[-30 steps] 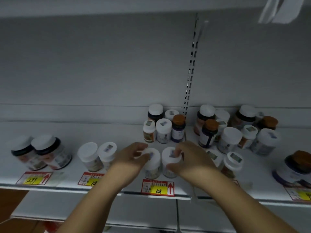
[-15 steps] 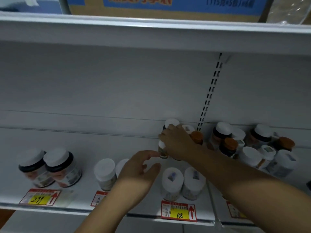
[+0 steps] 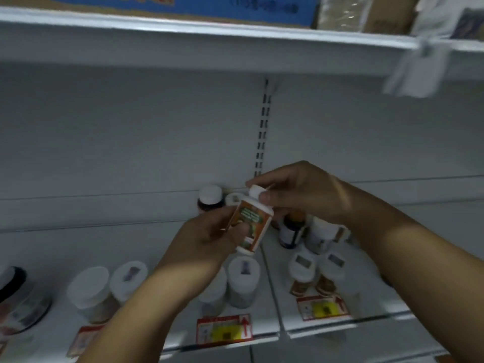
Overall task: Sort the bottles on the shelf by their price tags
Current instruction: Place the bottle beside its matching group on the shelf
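Since half a second ago the right hand (image 3: 301,195) has come back from the rear cluster with a small orange-labelled bottle (image 3: 251,226), and the left hand (image 3: 209,237), which then hovered open over the shelf (image 3: 162,260), has risen to meet it; both hands now hold the bottle in the air above the shelf, in front of the back row.

The bottle is tilted, its white cap (image 3: 255,192) up and to the right, its base down toward the camera; the right thumb and fingers (image 3: 267,197) pinch the cap, while the left fingers curl round the lower body of the bottle, the thumb pressed across the label.

Below the hands two white-capped bottles (image 3: 243,279) stand side by side just behind a red and yellow price tag (image 3: 225,330) on the shelf edge; to the right, past the seam in the shelf, another pair of white-capped bottles (image 3: 317,268) stands behind a second price tag (image 3: 323,307); the figures on both tags are too blurred to read.

At the left stand two more white-capped jars (image 3: 104,289), touching each other, and a dark-collared jar (image 3: 21,299) at the frame edge; behind the hands a dark bottle with a white cap (image 3: 210,199) stands against the back wall, and a blue-labelled bottle (image 3: 290,233) shows under the right wrist; cardboard boxes (image 3: 183,6) sit on the upper shelf.
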